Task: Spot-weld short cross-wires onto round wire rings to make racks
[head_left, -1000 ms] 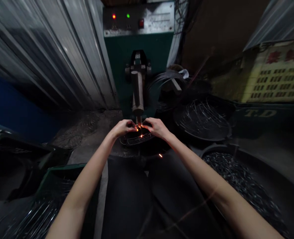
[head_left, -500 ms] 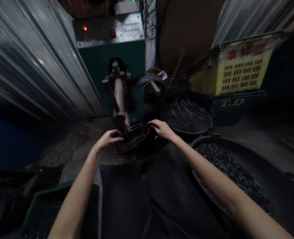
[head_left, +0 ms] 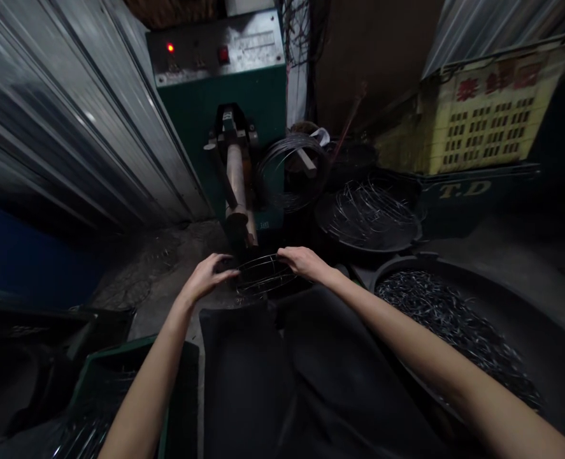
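Wire frame (head_left: 267,278): looks largely assembled; whether joins remain is unclear
Right hand (head_left: 306,262): pinches its edge
Left hand (head_left: 206,276): thumb and fingers parted beside it

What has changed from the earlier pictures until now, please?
The sparks at the metal tip are gone and the green lamp is dark. The left hand and right hand have spread apart; the right pinches the wire frame, now back from the tip. The red lamp stays lit.
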The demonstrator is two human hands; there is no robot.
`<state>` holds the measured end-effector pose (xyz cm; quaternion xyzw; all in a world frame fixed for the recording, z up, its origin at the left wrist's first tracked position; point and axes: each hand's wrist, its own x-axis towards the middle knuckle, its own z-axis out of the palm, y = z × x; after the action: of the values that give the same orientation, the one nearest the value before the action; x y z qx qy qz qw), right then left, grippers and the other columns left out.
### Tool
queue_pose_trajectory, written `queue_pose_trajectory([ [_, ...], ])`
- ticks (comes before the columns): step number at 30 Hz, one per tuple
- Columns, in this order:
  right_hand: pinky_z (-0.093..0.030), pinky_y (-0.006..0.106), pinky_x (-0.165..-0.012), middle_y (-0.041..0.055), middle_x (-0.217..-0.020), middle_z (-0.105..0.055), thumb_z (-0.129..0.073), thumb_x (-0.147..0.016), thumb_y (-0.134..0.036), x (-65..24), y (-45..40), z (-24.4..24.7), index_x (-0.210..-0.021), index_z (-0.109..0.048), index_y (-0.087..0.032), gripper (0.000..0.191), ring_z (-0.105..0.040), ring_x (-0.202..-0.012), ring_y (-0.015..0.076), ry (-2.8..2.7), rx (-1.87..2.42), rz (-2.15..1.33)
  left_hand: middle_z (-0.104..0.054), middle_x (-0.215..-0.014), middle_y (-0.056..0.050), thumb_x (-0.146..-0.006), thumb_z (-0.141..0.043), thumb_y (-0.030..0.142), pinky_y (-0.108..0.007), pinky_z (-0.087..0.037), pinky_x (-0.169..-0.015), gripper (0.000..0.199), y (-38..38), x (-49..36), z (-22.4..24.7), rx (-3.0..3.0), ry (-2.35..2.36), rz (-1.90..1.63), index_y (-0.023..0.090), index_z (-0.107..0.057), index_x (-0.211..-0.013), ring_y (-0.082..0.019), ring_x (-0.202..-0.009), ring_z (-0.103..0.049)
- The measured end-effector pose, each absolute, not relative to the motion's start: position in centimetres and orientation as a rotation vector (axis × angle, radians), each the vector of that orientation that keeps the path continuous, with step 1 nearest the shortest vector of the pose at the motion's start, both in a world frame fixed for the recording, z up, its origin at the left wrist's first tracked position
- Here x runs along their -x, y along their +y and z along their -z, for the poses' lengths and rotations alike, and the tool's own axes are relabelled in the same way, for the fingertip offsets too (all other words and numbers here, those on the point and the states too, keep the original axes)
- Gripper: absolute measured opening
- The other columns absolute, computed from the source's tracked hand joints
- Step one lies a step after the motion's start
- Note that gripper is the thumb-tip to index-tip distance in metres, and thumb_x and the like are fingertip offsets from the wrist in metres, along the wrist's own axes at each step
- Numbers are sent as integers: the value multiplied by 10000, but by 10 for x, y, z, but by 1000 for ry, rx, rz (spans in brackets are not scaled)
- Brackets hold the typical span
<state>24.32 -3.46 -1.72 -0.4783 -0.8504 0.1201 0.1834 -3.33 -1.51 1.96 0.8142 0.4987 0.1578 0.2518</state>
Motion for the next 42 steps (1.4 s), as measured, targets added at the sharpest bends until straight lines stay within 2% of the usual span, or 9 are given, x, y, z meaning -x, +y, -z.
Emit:
queue_pose_trajectory([
  [3, -314, 226, -576, 43, -820, -591, -414, -912, -223, -229, -39, 11, -950, -574, -191, 168, -530, -717, 131, -2466, 1434, -180, -625, -1081, -80, -750, -596, 459, -294, -423, -887, 448, -20, 11, -31, -2362, 1343, -367, 179, -593, -1100, -218, -1003, -575],
  [7, -314, 231, -588, 46, -821, -575, -396, -921, -226, -218, -43, 2, -934, -568, -184, 178, -515, -741, 135, -2486, 1441, -88, -676, -987, -72, -769, -592, 342, -268, -446, -804, 325, -20, -9, -35, -2292, 1343, -120, 162, -625, -1037, -211, -924, -614],
  [12, -345, 220, -636, 29, -804, -561, -477, -895, -273, -213, -38, -13, -876, -574, -179, 136, -502, -732, 125, -2389, 1336, -216, -683, -942, -45, -755, -592, 373, -249, -445, -742, 308, -18, 1, -38, -2238, 1342, -224, 164, -642, -977, -203, -895, -612],
  [18, -351, 228, -652, 25, -779, -542, -502, -879, -254, -203, -22, -17, -862, -566, -171, 105, -491, -724, 131, -2300, 1310, -196, -685, -911, -41, -750, -591, 389, -254, -434, -733, 318, -5, 12, -44, -2218, 1368, -291, 156, -646, -959, -206, -885, -613],
  [25, -345, 237, -630, 21, -770, -533, -458, -901, -277, -201, -17, -12, -855, -569, -191, 148, -492, -729, 134, -2292, 1330, -127, -684, -930, -50, -770, -586, 339, -252, -433, -729, 269, 1, 10, -41, -2281, 1363, -330, 157, -641, -961, -194, -868, -618],
  [30, -359, 242, -645, 25, -794, -544, -529, -858, -376, -199, -17, -13, -910, -594, -200, 194, -501, -764, 145, -2300, 1383, -138, -688, -920, -49, -774, -589, 304, -248, -435, -720, 233, 2, 9, -40, -2295, 1362, -341, 162, -643, -952, -196, -870, -623],
  [36, -356, 250, -630, 23, -755, -553, -559, -829, -428, -196, -13, -12, -811, -587, -181, 249, -496, -728, 143, -2294, 1456, -189, -690, -918, -63, -777, -593, 291, -253, -441, -740, 222, 4, 8, -37, -2371, 1358, -358, 157, -649, -945, -203, -871, -628],
  [42, -357, 255, -630, 28, -771, -575, -577, -815, -414, -198, -11, -9, -819, -591, -181, 233, -509, -742, 151, -2304, 1459, -191, -690, -909, -52, -761, -614, 270, -248, -452, -747, 225, 4, 9, -33, -2382, 1350, -386, 166, -645, -958, -190, -843, -631],
])
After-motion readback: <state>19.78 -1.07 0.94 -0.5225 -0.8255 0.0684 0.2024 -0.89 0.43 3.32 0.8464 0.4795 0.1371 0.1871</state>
